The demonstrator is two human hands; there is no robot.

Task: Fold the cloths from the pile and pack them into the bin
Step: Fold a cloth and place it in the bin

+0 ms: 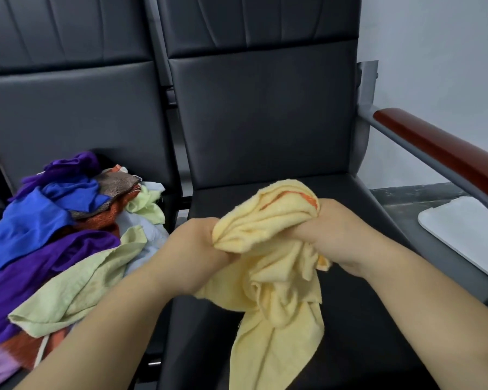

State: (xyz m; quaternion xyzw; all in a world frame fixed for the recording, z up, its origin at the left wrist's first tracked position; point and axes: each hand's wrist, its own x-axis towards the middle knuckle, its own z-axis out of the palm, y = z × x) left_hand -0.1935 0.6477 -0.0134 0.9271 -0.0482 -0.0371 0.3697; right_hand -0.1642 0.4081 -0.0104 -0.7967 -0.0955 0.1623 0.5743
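Between both hands [195,243] [338,237], gripped yellow cloth [268,218]

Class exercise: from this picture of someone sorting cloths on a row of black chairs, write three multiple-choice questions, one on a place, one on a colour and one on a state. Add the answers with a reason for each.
1. Where does the pile of cloths lie?
A) on the left chair
B) in a drawer
C) on a table

2. What colour is the held cloth?
A) purple
B) yellow
C) black

3. What state is the held cloth in?
A) folded into a neat square
B) bunched up, with one end hanging down
C) spread flat on a seat

Answers:
1 A: the pile sits on the seat of the left chair.
2 B: it is pale yellow, with an orange strip near the top.
3 B: the left hand and the right hand grip it crumpled, and its lower end dangles.
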